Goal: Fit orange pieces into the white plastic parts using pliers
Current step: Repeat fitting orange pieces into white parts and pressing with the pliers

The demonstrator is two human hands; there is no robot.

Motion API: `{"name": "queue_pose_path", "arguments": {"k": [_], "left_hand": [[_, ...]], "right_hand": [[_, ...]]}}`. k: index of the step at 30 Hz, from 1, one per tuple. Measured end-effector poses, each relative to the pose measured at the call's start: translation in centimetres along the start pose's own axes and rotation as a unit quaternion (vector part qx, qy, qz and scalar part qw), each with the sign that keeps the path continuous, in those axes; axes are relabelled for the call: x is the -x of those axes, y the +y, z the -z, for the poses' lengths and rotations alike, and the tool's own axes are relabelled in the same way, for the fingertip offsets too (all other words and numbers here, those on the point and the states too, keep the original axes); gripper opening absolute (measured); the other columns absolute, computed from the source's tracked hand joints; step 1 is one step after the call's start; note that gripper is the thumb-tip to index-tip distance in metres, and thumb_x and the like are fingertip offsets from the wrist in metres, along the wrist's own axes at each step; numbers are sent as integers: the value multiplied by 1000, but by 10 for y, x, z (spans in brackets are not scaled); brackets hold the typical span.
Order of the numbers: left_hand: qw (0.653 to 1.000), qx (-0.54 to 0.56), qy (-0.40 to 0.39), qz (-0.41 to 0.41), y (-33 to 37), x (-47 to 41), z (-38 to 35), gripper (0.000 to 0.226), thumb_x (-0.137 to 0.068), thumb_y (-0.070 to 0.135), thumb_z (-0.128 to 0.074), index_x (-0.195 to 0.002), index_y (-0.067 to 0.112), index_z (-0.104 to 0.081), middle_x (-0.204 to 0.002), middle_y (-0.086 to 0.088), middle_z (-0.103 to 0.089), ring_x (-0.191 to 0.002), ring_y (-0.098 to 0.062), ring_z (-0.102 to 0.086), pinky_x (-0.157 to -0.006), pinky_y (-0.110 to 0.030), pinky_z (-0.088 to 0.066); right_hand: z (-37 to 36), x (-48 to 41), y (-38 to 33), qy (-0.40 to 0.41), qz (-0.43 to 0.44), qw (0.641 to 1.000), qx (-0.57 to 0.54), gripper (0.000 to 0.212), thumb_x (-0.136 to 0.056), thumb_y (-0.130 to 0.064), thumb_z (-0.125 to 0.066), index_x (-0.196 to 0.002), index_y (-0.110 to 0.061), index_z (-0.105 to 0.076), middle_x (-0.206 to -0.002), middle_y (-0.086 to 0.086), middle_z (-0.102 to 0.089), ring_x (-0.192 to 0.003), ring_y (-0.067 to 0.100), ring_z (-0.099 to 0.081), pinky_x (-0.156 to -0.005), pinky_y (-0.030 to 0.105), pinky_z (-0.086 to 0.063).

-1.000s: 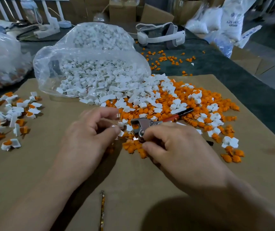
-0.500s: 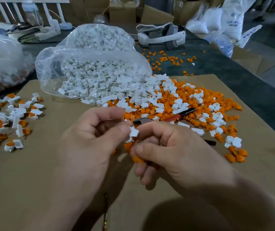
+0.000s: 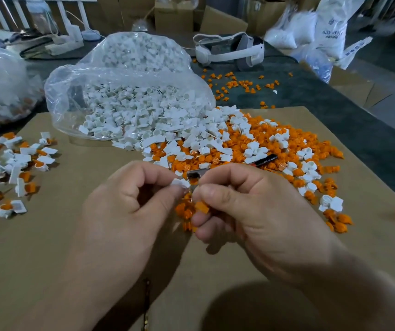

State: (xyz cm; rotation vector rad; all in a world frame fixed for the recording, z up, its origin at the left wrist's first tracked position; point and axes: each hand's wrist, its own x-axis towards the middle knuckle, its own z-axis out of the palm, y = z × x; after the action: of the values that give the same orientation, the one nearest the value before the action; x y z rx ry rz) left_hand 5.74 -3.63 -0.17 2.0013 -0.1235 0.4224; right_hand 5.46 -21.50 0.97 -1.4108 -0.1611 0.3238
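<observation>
My left hand (image 3: pixel 129 211) pinches a small white plastic part (image 3: pixel 181 183) between thumb and forefinger. Close beside it, my right hand (image 3: pixel 246 211) holds an orange piece (image 3: pixel 202 207) between thumb and curled fingers, just below the white part. The pliers (image 3: pixel 196 173) lie behind my hands on the pile. Their metal jaws show between my fingertips and a red and black handle (image 3: pixel 264 160) sticks out past my right hand. I cannot tell whether my right hand touches them. Loose orange pieces (image 3: pixel 275 144) and white parts (image 3: pixel 191 137) cover the cardboard beyond.
A clear bag of white parts (image 3: pixel 124 101) lies open at the back. Fitted white-and-orange parts (image 3: pixel 7 168) are spread at the left. The cardboard sheet (image 3: pixel 60 235) covers the dark table. A white headset (image 3: pixel 230 48) and more bags stand farther back.
Both hands have risen from the pile and drawn together. My right hand now holds an orange piece, and my left has brought the white part up next to it.
</observation>
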Motion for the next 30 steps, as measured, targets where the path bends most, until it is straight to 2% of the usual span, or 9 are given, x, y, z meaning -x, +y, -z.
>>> {"name": "queue_pose_path", "arguments": {"k": [3,5,11,16,20,23,25,26,30], "left_hand": [[996,66,24,50,-1,-3,2,14,-69,46,-74,-82,41,-71,-68,10,-71,-57,-2,-63,-56,-15,-51],[987,139,-5,80,2,-1,3,18,-64,44,-77,-79,33,-73,-60,5,-66,-50,-3,-58,-48,-11,-46],[913,357,-77,182,13,4,-3,12,-60,10,-79,-62,15,-69,-52,-8,-61,-43,-15,-58,-43,-22,-48],[919,346,-65,180,10,-1,-2,16,-54,9,-81,-62,16,-68,-52,-7,-55,-45,-17,-51,-38,-25,-43],[921,340,-72,175,10,2,-4,11,-60,9,-78,-65,16,-70,-54,-12,-58,-45,-18,-52,-40,-25,-44],[930,320,-64,169,7,3,-3,9,-63,22,-78,-69,17,-72,-56,-11,-60,-51,-21,-55,-48,-32,-49],[927,327,-61,172,7,3,-2,22,-57,25,-84,-73,15,-73,-61,-16,-61,-61,-31,-57,-62,-51,-57],[924,333,-56,176,8,3,-2,27,-55,29,-84,-74,13,-72,-62,-18,-61,-65,-35,-58,-70,-63,-55],[927,333,-44,164,11,3,-3,31,-56,33,-84,-75,13,-72,-64,-22,-60,-64,-54,-55,-75,-80,-48]], "right_hand": [[2,-1,-5,-10,-44,987,-155,19,-80,-14,-70,-95,-3,-71,-82,18,-68,-65,21,-67,-58,25,-55],[1,-1,-6,-18,-63,976,-209,23,-77,-10,-71,-97,2,-71,-81,19,-67,-65,20,-66,-57,24,-55],[-1,-1,-11,-38,-71,964,-253,17,-81,-15,-65,-88,-2,-73,-79,15,-65,-61,15,-64,-53,21,-54],[-3,-1,-14,-31,-93,959,-266,19,-88,-16,-60,-100,-2,-58,-70,13,-63,-48,15,-62,-41,21,-51],[-3,0,-15,-29,-97,959,-266,21,-84,-15,-63,-98,0,-57,-67,16,-64,-50,18,-66,-43,22,-53],[-3,1,-14,-30,-86,956,-279,18,-77,-4,-70,-94,2,-67,-77,22,-66,-61,24,-70,-50,25,-56],[-2,0,-12,-23,-69,960,-271,20,-70,3,-71,-89,-2,-72,-83,22,-68,-66,26,-70,-54,25,-56],[-2,0,-11,-22,-59,964,-259,22,-69,5,-70,-88,-4,-72,-85,20,-68,-67,25,-70,-54,25,-55],[-3,-1,-10,-34,-34,973,-225,23,-71,8,-67,-90,-5,-72,-86,17,-69,-65,20,-68,-55,22,-54]]}}
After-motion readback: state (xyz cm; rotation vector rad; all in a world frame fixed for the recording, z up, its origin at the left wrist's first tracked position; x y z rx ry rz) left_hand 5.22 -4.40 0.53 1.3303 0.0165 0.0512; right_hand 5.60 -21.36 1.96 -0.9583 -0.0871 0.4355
